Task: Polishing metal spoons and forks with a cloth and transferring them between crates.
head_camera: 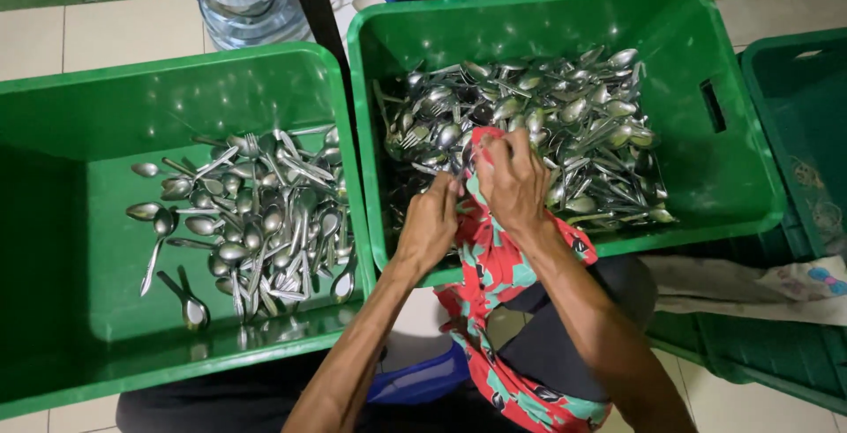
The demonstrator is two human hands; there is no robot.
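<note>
Two green plastic crates sit side by side. The left crate (pixel 106 98) holds a loose spread of metal spoons and forks (pixel 256 221). The right crate (pixel 706 168) holds a thicker heap of cutlery (pixel 565 124). A red and teal patterned cloth (pixel 498 283) drapes over the right crate's front rim. My right hand (pixel 512 177) is closed on the cloth's upper end, over the cutlery. My left hand (pixel 428 226) grips the cloth just beside it, at the crate's front wall. Whether a utensil is wrapped inside the cloth is hidden.
A large clear water bottle (pixel 247 1) stands behind the left crate. A third, darker green crate (pixel 794 107) is at the right, with a pale cloth (pixel 759 287) lying below it. The floor is pale tile (pixel 106 32). My lap lies under the cloth.
</note>
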